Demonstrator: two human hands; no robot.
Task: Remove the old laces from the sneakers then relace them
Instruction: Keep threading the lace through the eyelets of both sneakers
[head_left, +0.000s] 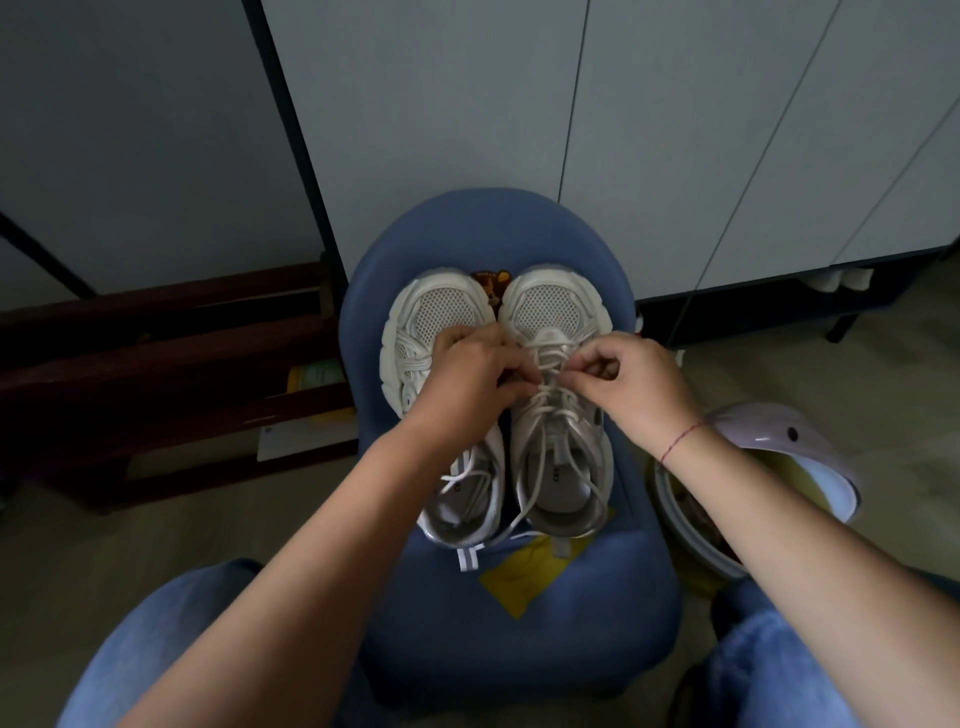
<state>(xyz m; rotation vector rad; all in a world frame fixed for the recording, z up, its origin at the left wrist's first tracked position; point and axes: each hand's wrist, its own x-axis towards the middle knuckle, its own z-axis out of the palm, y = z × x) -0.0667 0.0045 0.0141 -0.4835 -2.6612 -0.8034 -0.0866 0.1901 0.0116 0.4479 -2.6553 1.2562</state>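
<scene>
Two white mesh sneakers stand side by side, toes away from me, on a small blue chair (519, 639). The left sneaker (415, 332) is partly covered by my left hand (467, 374). The right sneaker (558, 312) has its white lace (545, 457) threaded loosely, with loose ends trailing over the heel. My left hand pinches the lace at the middle eyelets of the right sneaker. My right hand (634, 379) pinches the same lace from the other side.
A pale lidded bin (779, 441) stands open to the right of the chair. Dark wooden furniture (156, 364) fills the left. Grey cabinet doors (571, 130) rise behind the chair. A yellow paper (519, 577) lies on the seat. My jeans-clad knees flank the chair.
</scene>
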